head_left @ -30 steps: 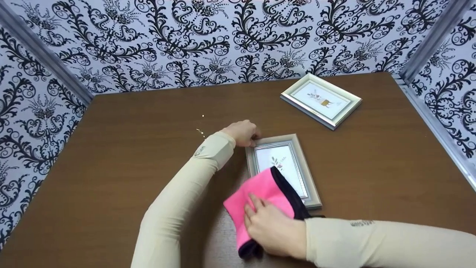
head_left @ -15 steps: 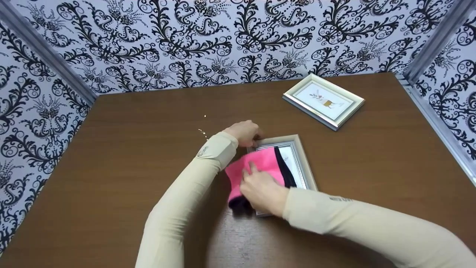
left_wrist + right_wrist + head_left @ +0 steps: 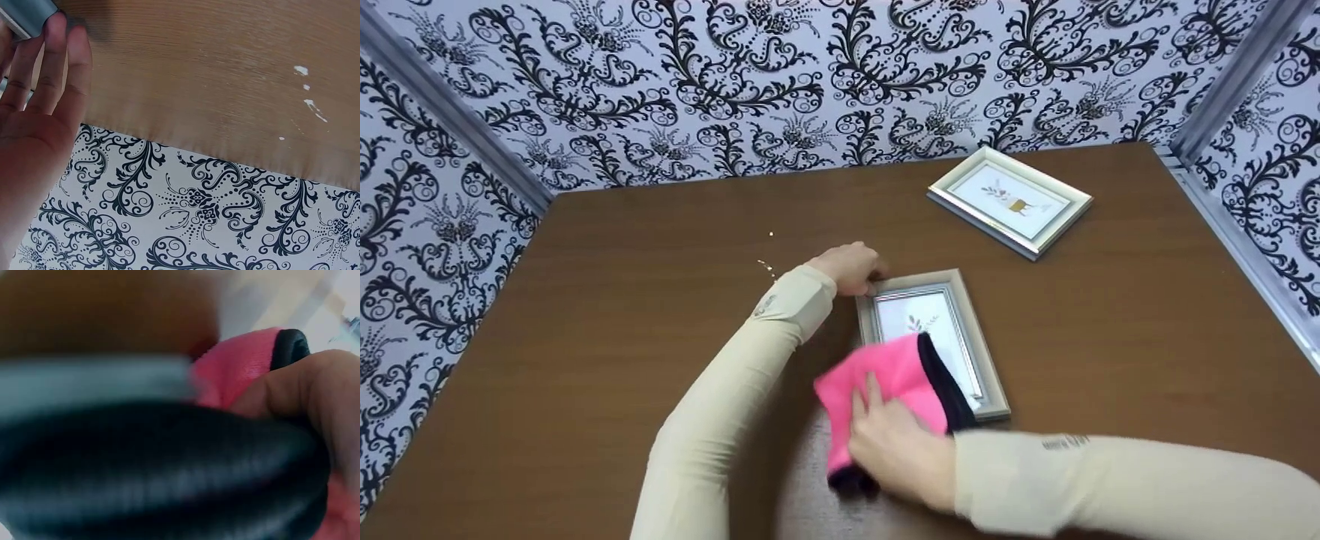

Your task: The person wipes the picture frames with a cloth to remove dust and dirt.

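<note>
A picture frame with a small plant print lies on the brown table. At its far left corner my left hand grips it; in the left wrist view, the fingers reach the grey corner. Over the near part of that frame, my right hand holds a pink cloth with black edging, some fingers lying straight on top. Close up in the right wrist view, the thumb bears on the bunched cloth; much there is blurred. The cloth covers the frame's near left corner.
A second picture frame lies at an angle at the back right of the table. Small pale marks dot the wood left of centre. Patterned walls border the back and sides.
My right hand slid the cloth up over the frame, then back down toward the near edge, uncovering the print's upper part again. The left hand stays at the corner.
</note>
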`<state>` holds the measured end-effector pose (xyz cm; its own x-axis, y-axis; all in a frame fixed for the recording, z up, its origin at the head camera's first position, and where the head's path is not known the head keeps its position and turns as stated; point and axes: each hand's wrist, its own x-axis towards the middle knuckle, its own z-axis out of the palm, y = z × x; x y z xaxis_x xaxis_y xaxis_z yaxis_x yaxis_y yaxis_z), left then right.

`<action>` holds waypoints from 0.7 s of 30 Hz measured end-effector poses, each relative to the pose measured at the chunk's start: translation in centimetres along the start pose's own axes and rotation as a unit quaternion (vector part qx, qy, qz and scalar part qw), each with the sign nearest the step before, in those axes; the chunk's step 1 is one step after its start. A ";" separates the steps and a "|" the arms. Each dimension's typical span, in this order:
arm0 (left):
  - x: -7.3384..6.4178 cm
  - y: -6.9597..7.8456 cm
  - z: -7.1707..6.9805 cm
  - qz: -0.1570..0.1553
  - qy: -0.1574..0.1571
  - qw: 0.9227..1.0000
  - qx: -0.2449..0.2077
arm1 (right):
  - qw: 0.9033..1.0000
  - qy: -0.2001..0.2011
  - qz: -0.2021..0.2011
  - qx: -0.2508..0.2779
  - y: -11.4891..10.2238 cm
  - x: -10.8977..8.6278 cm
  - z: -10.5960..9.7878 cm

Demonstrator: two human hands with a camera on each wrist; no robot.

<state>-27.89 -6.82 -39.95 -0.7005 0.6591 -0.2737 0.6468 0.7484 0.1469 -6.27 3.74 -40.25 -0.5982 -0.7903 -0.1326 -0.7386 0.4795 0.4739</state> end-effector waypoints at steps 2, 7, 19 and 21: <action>-0.1 0.0 0.0 -0.003 0.000 1.000 -0.002 | 1.000 0.000 -0.013 -0.018 -0.8 -0.8 -0.2; -0.1 0.2 -0.1 -0.006 -0.002 1.000 -0.007 | 0.999 0.004 -0.021 -0.037 -1.4 -1.2 -0.3; 0.7 -0.4 0.2 0.001 -0.005 1.000 -0.002 | 0.995 0.005 -0.072 -0.068 2.7 2.7 -0.5; 0.7 -0.4 0.4 0.004 0.000 1.000 -0.002 | 0.993 0.007 -0.111 -0.041 3.7 2.8 -0.6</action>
<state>-28.55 -6.71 -40.59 -0.6957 0.6645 -0.2728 0.6507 0.7439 0.1524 -10.47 3.10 -38.37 -0.4182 -0.8787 -0.2302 -0.8238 0.2602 0.5036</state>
